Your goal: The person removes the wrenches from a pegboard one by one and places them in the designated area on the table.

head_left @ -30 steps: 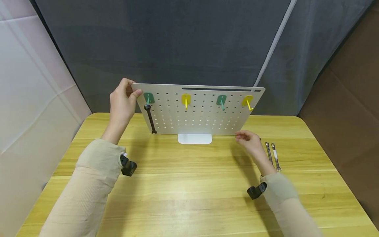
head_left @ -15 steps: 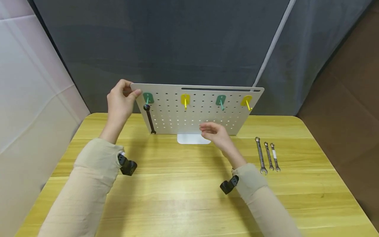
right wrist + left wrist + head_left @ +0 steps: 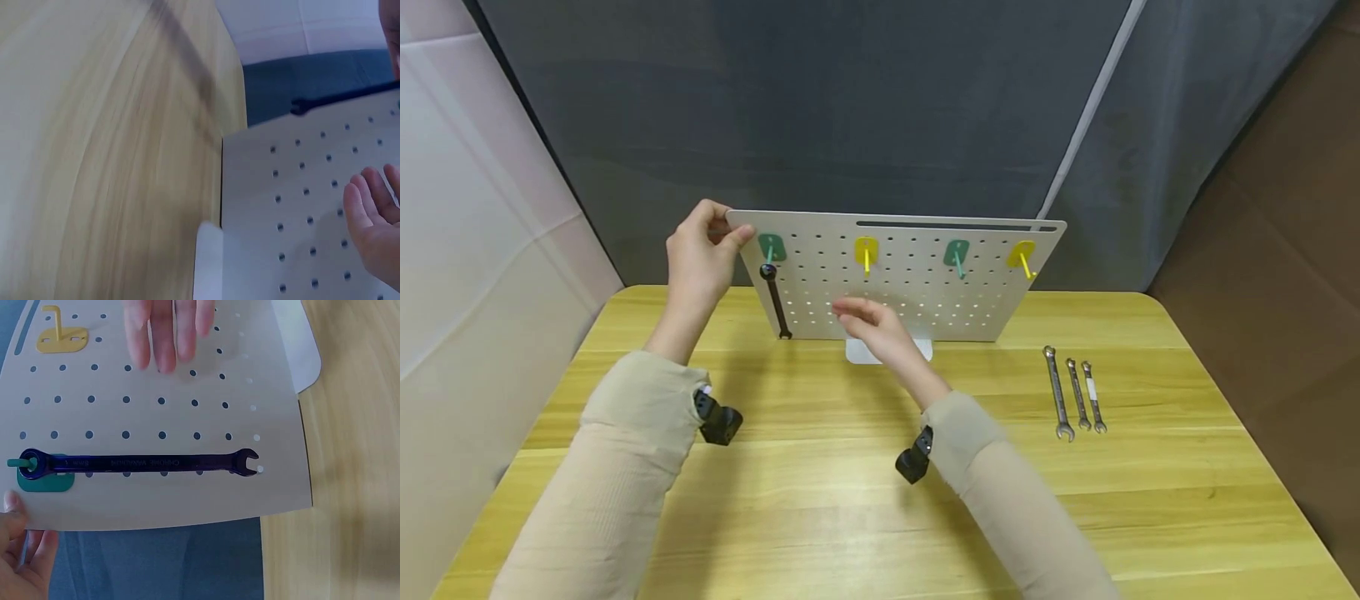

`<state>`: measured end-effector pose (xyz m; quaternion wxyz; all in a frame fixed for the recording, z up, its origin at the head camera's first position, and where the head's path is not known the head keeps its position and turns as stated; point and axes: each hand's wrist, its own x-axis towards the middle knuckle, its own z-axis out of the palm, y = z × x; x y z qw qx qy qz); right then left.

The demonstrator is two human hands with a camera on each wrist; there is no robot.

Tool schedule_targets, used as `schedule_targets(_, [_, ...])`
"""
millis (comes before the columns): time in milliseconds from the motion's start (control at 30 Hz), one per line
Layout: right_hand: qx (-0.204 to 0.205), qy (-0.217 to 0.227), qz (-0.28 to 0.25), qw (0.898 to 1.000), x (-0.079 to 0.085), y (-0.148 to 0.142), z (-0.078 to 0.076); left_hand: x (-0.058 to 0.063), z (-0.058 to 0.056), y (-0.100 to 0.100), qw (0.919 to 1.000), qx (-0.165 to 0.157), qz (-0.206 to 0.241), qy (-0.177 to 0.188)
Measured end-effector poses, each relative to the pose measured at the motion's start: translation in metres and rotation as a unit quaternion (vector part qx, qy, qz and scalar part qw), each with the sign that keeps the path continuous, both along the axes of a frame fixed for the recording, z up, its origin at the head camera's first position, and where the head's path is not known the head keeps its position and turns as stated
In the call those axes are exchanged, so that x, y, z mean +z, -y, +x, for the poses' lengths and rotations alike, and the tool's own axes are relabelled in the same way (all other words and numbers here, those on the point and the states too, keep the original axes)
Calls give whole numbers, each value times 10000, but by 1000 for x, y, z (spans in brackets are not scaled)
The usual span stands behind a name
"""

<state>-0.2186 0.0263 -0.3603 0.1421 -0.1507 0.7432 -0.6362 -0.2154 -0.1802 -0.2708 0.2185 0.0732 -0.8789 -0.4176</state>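
Note:
A white pegboard (image 3: 917,287) stands on the table, tilted, with a flat foot (image 3: 859,352) at its front. My left hand (image 3: 700,254) pinches its upper left corner between thumb and fingers. A dark combination wrench (image 3: 144,463) hangs by its ring end on the leftmost green hook (image 3: 47,482), its open end pointing down. In front of the board's lower middle is my right hand (image 3: 880,332), holding nothing, fingers extended toward the left. The left wrist view shows these fingers (image 3: 164,337) over the board; whether they touch it cannot be told.
Along the board's upper part are a yellow hook (image 3: 867,250), a green hook (image 3: 957,252) and another yellow hook (image 3: 1022,253). On the table's right lie a larger silver wrench (image 3: 1057,392) and two smaller wrenches (image 3: 1078,393). A dark curtain (image 3: 880,108) hangs behind.
My right hand has moved left from the board's lower right corner across its front, uncovering the larger silver wrench. My left hand keeps its grip on the corner.

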Motion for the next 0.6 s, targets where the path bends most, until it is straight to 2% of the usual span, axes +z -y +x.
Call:
schedule_targets(200, [175, 127, -418, 9989, 0, 28, 1, 0, 2, 2, 10000, 28, -25, 26])
schedule_targets(433, [306, 274, -107, 9991, -2, 50, 6, -2, 4, 3, 10000, -19, -48, 35])
schedule_targets(600, [595, 406, -287, 9970, -5, 60, 8, -2, 4, 3, 10000, -26, -79, -8])
